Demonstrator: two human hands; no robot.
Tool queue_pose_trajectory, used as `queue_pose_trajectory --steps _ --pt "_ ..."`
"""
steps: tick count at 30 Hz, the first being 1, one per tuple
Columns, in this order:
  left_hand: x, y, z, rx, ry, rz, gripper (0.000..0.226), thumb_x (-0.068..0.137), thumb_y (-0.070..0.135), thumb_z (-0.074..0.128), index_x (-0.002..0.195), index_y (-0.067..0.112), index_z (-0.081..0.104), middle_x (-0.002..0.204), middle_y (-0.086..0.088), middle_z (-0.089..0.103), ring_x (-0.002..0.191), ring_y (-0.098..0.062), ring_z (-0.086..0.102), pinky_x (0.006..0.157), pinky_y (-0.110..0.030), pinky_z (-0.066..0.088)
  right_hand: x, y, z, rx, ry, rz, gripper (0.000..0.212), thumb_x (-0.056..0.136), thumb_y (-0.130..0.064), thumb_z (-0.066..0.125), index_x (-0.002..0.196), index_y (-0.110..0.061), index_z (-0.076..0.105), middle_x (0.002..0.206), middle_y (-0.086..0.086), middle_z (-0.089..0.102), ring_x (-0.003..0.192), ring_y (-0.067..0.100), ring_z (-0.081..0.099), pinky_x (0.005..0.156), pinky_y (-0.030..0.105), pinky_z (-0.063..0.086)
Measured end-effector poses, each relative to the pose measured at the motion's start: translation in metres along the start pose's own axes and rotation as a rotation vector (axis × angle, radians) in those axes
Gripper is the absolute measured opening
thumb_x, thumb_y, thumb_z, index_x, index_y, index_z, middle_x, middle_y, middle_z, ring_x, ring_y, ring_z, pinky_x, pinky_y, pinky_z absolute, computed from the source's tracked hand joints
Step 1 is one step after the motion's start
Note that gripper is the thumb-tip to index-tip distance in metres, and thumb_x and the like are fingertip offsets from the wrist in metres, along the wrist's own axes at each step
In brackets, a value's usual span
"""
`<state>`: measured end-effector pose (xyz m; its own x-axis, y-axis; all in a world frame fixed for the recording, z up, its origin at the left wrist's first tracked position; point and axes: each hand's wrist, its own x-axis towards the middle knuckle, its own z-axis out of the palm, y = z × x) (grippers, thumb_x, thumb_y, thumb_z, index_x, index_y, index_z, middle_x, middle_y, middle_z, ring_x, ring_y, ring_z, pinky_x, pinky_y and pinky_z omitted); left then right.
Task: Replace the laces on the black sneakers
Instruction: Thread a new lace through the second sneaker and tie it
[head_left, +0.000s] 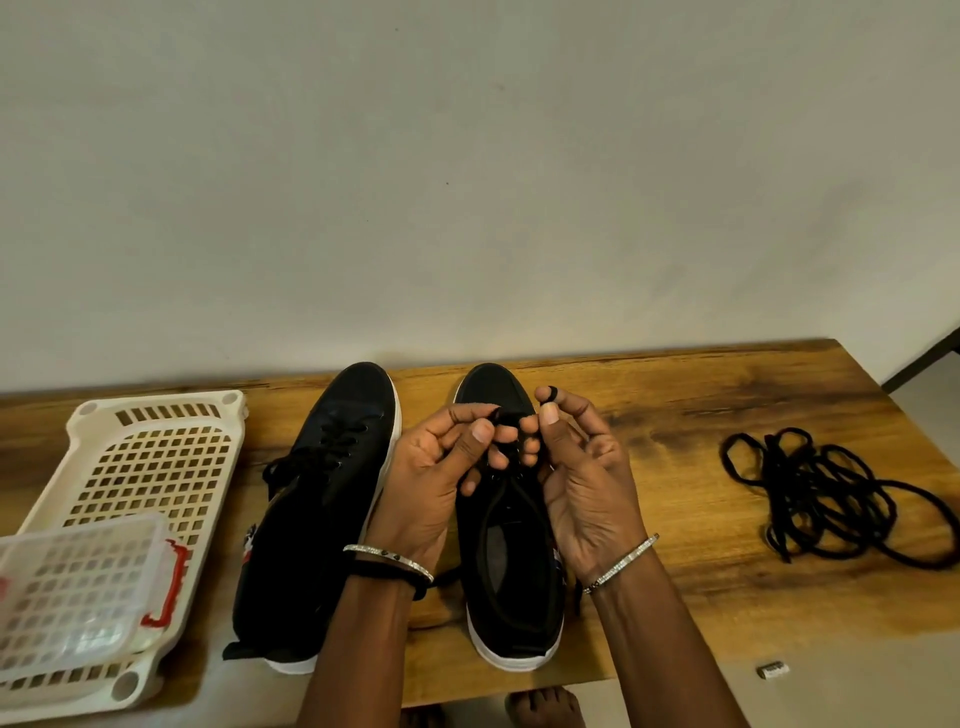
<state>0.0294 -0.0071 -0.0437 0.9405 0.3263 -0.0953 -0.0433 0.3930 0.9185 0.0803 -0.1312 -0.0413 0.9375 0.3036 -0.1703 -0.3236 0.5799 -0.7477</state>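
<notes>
Two black sneakers with white soles stand side by side on the wooden table (675, 415), toes toward the wall. The left sneaker (322, 499) is laced, its ends loose. Over the right sneaker (511, 587) both my hands meet above the eyelets. My left hand (441, 467) pinches a black lace (506, 421) between thumb and fingers. My right hand (582, 467) pinches the same lace, which loops round its index fingertip. My fingers hide the eyelets under them.
A tangled pile of black laces (826, 493) lies on the table at the right. A white perforated basket (150, 467) sits at the left with a clear red-latched box (72, 592) on it. A small metal piece (774, 669) lies on the floor.
</notes>
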Motion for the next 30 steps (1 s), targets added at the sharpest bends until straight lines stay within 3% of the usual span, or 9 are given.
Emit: queue_pose_trajectory --steps 5,11,15,20,27,30 --pt "-0.002 0.001 0.007 -0.114 0.009 -0.013 0.018 0.085 0.014 0.064 0.100 0.007 0.070 0.082 -0.007 0.070 0.066 -0.011 0.057 0.045 -0.017 0.040 -0.002 -0.002 0.000 -0.063 -0.050 -0.013 0.021 0.088 -0.011 0.065 0.109 -0.006 0.068 0.077 0.009 0.063 0.066 0.014 0.055 0.063 0.022 0.051" --pt "-0.001 0.004 0.017 -0.179 0.021 -0.016 0.022 0.082 0.012 0.065 0.101 0.004 0.072 0.081 -0.012 0.070 0.060 -0.009 0.057 0.045 -0.016 0.041 -0.003 -0.001 0.000 -0.108 -0.140 -0.048 0.017 0.094 -0.012 0.064 0.109 -0.007 0.069 0.085 0.013 0.065 0.074 0.018 0.059 0.074 0.040 0.043" --pt "0.000 0.003 0.018 -0.199 0.064 -0.044 0.031 0.079 0.010 0.067 0.109 0.003 0.067 0.082 -0.013 0.072 0.056 -0.008 0.054 0.044 -0.015 0.041 -0.005 -0.001 -0.001 -0.129 -0.166 -0.064 0.016 0.095 -0.008 0.059 0.108 -0.006 0.068 0.084 0.013 0.069 0.068 0.016 0.061 0.070 0.035 0.047" --pt "0.000 0.001 0.014 -0.214 0.085 -0.040 0.018 0.077 0.010 0.068 0.093 0.003 0.066 0.078 -0.013 0.071 0.056 -0.010 0.054 0.045 -0.016 0.041 -0.003 0.000 -0.002 -0.155 -0.073 -0.070 0.022 0.080 -0.006 0.071 0.099 -0.007 0.061 0.080 0.014 0.074 0.059 0.015 0.057 0.061 0.024 0.051" --pt "0.002 0.003 0.007 -0.160 0.061 -0.091 0.015 0.070 0.011 0.074 0.085 0.006 0.076 0.075 -0.012 0.069 0.057 -0.011 0.053 0.049 -0.017 0.044 -0.003 0.004 -0.005 -0.225 -0.052 -0.091 0.016 0.074 -0.006 0.076 0.090 -0.003 0.074 0.075 0.015 0.072 0.059 0.014 0.060 0.060 0.023 0.053" --pt "0.001 0.005 0.009 -0.160 0.049 -0.116 0.035 0.068 0.009 0.074 0.102 0.004 0.069 0.074 -0.012 0.069 0.054 -0.011 0.053 0.047 -0.017 0.044 -0.003 0.003 -0.005 -0.228 -0.055 -0.087 0.016 0.075 -0.006 0.074 0.090 -0.001 0.074 0.071 0.013 0.069 0.059 0.013 0.059 0.060 0.023 0.054"
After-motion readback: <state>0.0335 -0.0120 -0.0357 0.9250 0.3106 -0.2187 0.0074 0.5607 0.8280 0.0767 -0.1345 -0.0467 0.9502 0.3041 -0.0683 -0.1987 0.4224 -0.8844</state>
